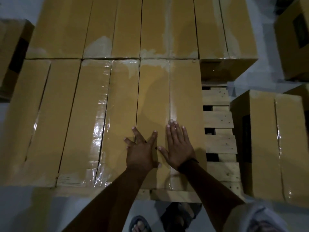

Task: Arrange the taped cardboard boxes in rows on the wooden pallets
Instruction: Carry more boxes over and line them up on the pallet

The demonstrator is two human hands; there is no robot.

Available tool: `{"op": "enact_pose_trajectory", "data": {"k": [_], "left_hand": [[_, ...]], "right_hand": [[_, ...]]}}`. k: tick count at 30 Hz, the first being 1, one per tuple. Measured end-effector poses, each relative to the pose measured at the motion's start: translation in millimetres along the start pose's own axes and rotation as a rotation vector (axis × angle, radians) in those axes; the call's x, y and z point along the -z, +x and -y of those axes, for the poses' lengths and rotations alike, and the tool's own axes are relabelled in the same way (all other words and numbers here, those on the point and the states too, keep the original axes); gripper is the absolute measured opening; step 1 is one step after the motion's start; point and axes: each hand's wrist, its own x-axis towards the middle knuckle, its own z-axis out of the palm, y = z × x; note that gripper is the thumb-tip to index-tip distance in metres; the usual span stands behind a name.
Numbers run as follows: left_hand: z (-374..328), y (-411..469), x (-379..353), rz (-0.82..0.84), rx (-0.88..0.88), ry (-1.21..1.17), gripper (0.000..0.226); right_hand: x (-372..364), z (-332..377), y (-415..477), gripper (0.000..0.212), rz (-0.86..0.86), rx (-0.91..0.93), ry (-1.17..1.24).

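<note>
Taped brown cardboard boxes stand in two rows on a wooden pallet [220,119]. The near row's rightmost box [168,97] lies under both my hands. My left hand [142,148] rests flat on its top with fingers spread, reaching over the seam to the neighbouring box [108,118]. My right hand [178,144] lies flat beside it, fingers straight, on the taped centre seam. The far row [133,27] fills the back of the pallet. To the right of my hands the pallet's bare slats show.
A loose taped box [265,144] stands on the floor right of the pallet, with more boxes [292,39] behind it at the far right. Another box [11,52] sits at the left edge. My sandalled feet [140,224] are on the pale floor below the pallet's front edge.
</note>
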Motion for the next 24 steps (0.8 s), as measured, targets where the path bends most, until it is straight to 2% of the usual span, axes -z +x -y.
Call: {"op": "enact_pose_trajectory", "data": {"k": [10,14,18,24], "left_hand": [[2.3,-13.9,-11.0,-0.045,0.001,0.004,0.122],[6.2,-26.7,-19.3,-0.08,-0.02,0.003,0.109],[-1.1,-49.8,-24.3,-0.125,-0.075,-0.04,0.106],[-58.3,-85.1,-3.3,-0.24,-0.191,-0.029,0.097]], "right_hand": [[-7.9,11.8,-62.2,0.085,0.045,-0.044,0.035],[4.6,15.5,-87.1,0.085,0.053,-0.044,0.042],[32.5,0.4,-129.6,0.087,0.063,-0.19,0.061],[72.8,-56.0,-186.6,0.088,0.086,-0.347,0.099]]}}
